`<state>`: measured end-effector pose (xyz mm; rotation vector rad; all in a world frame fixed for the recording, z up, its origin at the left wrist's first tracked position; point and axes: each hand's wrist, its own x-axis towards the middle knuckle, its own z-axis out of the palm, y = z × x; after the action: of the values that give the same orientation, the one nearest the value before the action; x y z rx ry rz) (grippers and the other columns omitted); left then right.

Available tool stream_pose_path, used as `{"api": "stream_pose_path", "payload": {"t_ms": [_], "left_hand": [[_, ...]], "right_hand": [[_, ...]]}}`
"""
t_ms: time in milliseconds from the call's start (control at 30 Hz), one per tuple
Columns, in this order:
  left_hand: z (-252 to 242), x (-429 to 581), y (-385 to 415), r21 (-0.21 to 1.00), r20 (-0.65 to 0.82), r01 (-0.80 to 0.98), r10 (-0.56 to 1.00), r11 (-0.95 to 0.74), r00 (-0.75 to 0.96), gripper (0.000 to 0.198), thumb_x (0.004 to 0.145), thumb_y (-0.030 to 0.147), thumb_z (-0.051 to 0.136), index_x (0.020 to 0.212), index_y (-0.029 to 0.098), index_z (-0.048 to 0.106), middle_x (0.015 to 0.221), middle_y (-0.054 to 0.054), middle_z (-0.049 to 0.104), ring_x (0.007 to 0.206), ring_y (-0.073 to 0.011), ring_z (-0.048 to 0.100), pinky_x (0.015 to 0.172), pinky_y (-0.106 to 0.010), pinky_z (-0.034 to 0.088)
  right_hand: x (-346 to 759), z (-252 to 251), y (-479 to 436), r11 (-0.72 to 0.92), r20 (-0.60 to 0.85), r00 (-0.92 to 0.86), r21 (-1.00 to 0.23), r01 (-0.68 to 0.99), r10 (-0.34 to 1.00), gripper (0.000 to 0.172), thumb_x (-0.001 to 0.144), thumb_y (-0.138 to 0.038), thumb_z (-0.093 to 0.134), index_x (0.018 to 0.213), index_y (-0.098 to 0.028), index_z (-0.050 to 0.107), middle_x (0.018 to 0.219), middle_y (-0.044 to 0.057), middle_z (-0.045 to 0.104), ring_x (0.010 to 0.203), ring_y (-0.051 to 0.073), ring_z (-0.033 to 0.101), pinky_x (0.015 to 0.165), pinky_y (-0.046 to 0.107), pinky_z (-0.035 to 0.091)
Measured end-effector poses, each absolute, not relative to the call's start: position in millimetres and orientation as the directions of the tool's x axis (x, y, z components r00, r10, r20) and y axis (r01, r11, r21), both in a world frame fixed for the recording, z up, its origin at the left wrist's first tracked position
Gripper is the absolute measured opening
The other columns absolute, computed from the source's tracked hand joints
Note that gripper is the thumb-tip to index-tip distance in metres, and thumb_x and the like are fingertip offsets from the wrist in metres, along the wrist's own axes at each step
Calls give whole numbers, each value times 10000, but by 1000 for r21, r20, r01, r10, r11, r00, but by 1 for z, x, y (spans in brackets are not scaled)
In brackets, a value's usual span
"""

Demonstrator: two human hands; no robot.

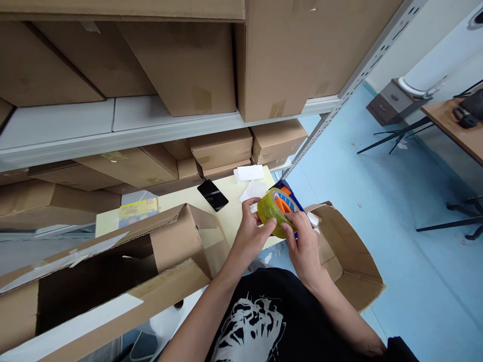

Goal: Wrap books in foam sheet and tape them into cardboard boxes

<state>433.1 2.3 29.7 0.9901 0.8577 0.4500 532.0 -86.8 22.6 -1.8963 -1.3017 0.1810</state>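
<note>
A roll of clear yellowish packing tape (pixel 267 211) is between my two hands at the table's right end. My left hand (pixel 253 229) grips its left side, with the thumb across the near face. Closed at the roll's near right edge, my right hand (pixel 304 246) pinches it with thumb and fingers. A blue tape dispenser (pixel 301 205) with orange parts shows behind the roll. Orange also fills the roll's core; I cannot tell how fully the roll sits on the dispenser. Part of the dispenser is hidden by the roll and my right hand.
On the pale table (pixel 230 221) lie a black phone (pixel 213 194), white papers (pixel 250 173) and a yellow-blue packet (pixel 138 211). An open carton (pixel 173 251) stands left, another open box (pixel 354 251) right. Shelves (pixel 151 120) of cartons rise ahead. A desk (pixel 456 120) stands far right.
</note>
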Motion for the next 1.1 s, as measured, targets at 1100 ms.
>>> {"api": "stream_pose_path", "payload": {"t_ms": [1100], "left_hand": [[54,414,-1,647,237,468,743,-601,627,182,878,217,504,1055,218,550,846,-35,593,826,-177,598,680,-294,520]], "right_hand": [[563,45,-89,-300,-75,412,-801,518,908,293,960,-389,359,879,-205,572,746,17,577,666,151,515,588,261,397]]}}
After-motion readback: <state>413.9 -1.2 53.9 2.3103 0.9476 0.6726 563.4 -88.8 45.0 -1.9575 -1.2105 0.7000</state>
